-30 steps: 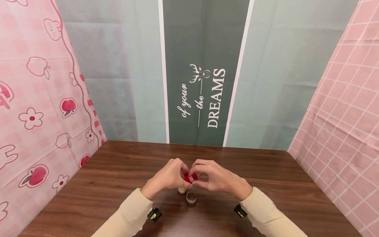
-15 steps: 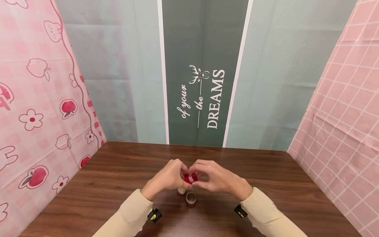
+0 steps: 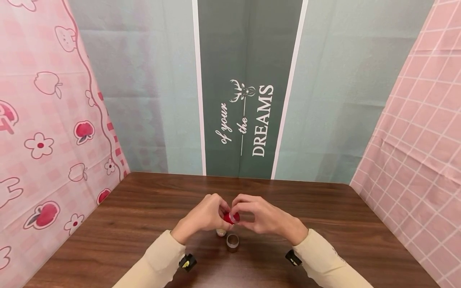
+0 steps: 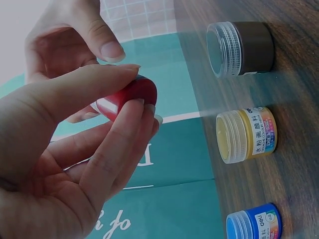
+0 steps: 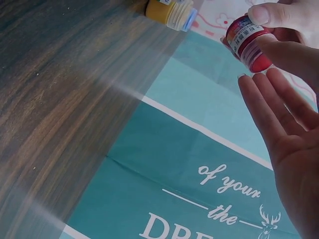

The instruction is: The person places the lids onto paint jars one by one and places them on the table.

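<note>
A small red paint jar (image 5: 248,42) with a clear lid is up above the table between both hands. My left hand (image 3: 206,211) pinches its body between thumb and fingers, also plain in the left wrist view, where the red jar (image 4: 130,97) lies sideways. My right hand (image 3: 265,216) is around the lid end, its thumb and fingers spread. In the right wrist view, the right hand's fingers (image 5: 279,107) are fairly straight, with the fingertips right beside the lid and the thumb overlapping the jar.
On the wooden table (image 3: 151,224) stand a dark paint jar (image 3: 232,242), a yellow paint jar (image 4: 249,134) and a blue paint jar (image 4: 256,224), all lidded. Behind the table hangs a green cloth (image 3: 248,48), with pink cloths at both sides.
The right hand's fingers have shifted around the lid, closing in half a second ago and now spread again. The left hand keeps its hold on the red paint jar; the jars on the table stay put.
</note>
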The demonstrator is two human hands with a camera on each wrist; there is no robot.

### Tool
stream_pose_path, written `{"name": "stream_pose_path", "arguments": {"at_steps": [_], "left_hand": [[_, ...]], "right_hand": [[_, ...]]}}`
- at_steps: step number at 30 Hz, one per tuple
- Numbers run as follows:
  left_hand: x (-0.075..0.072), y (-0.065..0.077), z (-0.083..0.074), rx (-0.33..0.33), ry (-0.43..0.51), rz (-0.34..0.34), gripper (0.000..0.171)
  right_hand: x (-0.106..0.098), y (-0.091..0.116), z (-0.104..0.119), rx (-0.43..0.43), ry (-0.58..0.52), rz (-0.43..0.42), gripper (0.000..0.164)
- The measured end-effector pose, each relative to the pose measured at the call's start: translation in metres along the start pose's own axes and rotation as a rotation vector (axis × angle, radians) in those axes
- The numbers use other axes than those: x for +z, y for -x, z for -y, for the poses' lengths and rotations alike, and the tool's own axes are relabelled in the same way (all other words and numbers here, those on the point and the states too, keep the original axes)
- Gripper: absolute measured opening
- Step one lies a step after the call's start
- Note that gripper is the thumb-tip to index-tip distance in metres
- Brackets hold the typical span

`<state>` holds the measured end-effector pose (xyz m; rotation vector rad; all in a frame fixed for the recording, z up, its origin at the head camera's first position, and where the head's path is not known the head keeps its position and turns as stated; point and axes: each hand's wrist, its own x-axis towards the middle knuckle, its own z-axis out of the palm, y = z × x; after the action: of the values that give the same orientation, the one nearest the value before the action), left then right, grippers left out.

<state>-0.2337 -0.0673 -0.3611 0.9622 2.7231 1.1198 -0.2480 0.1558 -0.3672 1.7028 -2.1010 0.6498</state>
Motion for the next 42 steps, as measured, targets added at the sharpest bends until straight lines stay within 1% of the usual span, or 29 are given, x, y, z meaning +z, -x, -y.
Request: {"name": "stream_pose_path", "arguments": {"at_steps": [9, 14, 21, 32, 37, 42], "left_hand": [[0.0009, -0.0001, 0.0009, 0.011, 0.017, 0.010, 0.017], [0.0012, -0.0008, 0.0002, 0.014, 0.014, 0.014, 0.019], [0.0015, -0.0017, -0.0010, 0.011, 0.019, 0.018, 0.019], [0.0022, -0.0020, 0.0008, 0.011, 0.017, 0.012, 0.018], [0.0015, -0.0017, 0.0013, 0.008, 0.013, 0.011, 0.017], [0.0008, -0.0008, 0.0013, 0.003, 0.015, 0.008, 0.018]], "right_hand": [[0.0021, 0.0010, 0.0005, 0.003, 0.025, 0.008, 0.028], [0.0027, 0.0019, 0.0005, 0.026, 0.014, 0.009, 0.027], [0.0028, 0.0032, 0.0021, 0.084, -0.069, 0.011, 0.026], [0.0040, 0.0028, 0.0027, 0.104, -0.104, 0.017, 0.024], [0.0038, 0.0021, 0.0029, 0.103, -0.080, 0.020, 0.024], [0.0034, 0.0026, 0.0004, 0.071, 0.010, 0.007, 0.029]]}}
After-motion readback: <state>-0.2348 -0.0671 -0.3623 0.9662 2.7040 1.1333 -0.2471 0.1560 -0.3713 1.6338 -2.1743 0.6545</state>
